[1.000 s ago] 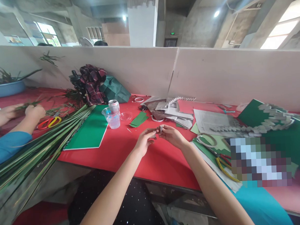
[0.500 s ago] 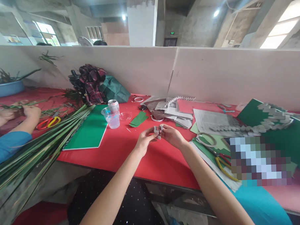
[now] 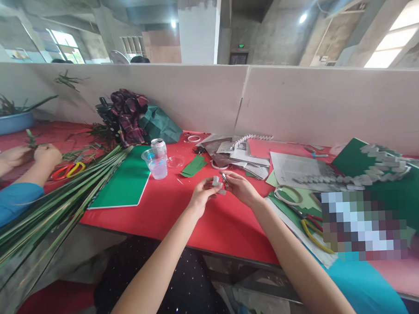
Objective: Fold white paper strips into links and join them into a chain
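Note:
My left hand (image 3: 201, 195) pinches a small bundle of folded grey-white paper pieces (image 3: 216, 181) above the red table (image 3: 184, 218). Close beside it, my right hand (image 3: 243, 187) holds a small folded paper piece (image 3: 224, 176) between thumb and fingertips. A narrow gap shows between the two hands. Which folds interlock is too small to make out. Chains of similar folded paper lie to the right, one long chain (image 3: 383, 165) over a green board and a shorter chain (image 3: 252, 138) on the paper pile.
Scissors (image 3: 313, 233) and a tape roll (image 3: 288, 195) lie near my right forearm. A plastic cup (image 3: 156, 166), a can (image 3: 158, 149), a green notebook (image 3: 122, 184) and long green leaves (image 3: 69, 202) are leftward. At far left, another person's hands (image 3: 46, 155) work with leaves.
My right fingers have drawn slightly apart from the left hand's paper bundle, and the paper pieces have tilted. At far left, the other person's hands have shifted with their leaf.

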`<state>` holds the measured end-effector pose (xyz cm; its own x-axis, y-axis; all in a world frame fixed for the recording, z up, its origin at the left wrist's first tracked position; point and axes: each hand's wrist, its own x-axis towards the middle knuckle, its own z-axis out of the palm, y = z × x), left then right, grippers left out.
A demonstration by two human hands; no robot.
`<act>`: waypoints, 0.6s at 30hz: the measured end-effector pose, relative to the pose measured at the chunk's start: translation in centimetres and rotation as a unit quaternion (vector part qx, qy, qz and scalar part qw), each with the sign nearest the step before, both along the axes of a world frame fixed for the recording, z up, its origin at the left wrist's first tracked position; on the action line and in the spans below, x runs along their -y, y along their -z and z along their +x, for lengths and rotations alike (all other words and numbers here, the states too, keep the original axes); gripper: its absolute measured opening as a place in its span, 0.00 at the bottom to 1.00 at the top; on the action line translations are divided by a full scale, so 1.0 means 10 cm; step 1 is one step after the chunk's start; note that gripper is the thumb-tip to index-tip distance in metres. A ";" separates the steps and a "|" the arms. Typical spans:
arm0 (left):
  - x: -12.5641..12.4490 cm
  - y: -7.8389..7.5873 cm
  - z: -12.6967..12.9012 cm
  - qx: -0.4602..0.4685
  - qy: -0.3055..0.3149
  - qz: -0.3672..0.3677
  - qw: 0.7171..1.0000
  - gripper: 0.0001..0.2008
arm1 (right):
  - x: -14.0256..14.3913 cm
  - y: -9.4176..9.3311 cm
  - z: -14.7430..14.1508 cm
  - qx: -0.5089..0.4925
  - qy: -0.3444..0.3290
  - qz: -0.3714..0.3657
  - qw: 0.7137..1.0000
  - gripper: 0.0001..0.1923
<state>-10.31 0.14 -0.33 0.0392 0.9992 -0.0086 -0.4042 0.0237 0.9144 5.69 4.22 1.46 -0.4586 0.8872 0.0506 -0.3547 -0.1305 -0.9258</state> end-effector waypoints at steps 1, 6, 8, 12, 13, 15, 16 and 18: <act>0.00 0.00 0.00 0.007 0.001 -0.001 1.000 0.23 | -0.01 0.01 0.00 -0.001 -0.003 -0.001 1.000 0.13; -0.04 0.03 -0.02 0.043 0.002 -0.002 0.999 0.22 | 0.02 -0.03 0.01 0.016 -0.030 0.027 0.999 0.16; -0.04 0.04 -0.02 0.047 -0.002 -0.005 0.999 0.22 | 0.04 -0.05 0.01 0.025 -0.047 0.039 0.998 0.17; -0.04 0.03 -0.02 0.053 -0.003 -0.010 0.999 0.21 | 0.03 -0.01 0.01 0.020 -0.041 0.025 0.999 0.16; -0.04 0.03 -0.02 0.055 -0.003 -0.010 0.998 0.21 | 0.02 0.00 0.01 0.017 -0.031 0.014 0.999 0.15; -0.03 0.03 -0.02 0.060 -0.002 -0.010 0.998 0.20 | 0.00 0.02 0.01 0.015 -0.012 -0.004 1.000 0.14; -0.03 0.03 -0.02 0.063 -0.002 -0.011 0.998 0.20 | -0.01 0.03 0.01 0.016 -0.006 -0.008 1.000 0.13; -0.03 0.03 -0.02 0.067 -0.003 -0.013 0.998 0.20 | -0.01 0.02 0.01 0.018 0.002 -0.007 1.000 0.12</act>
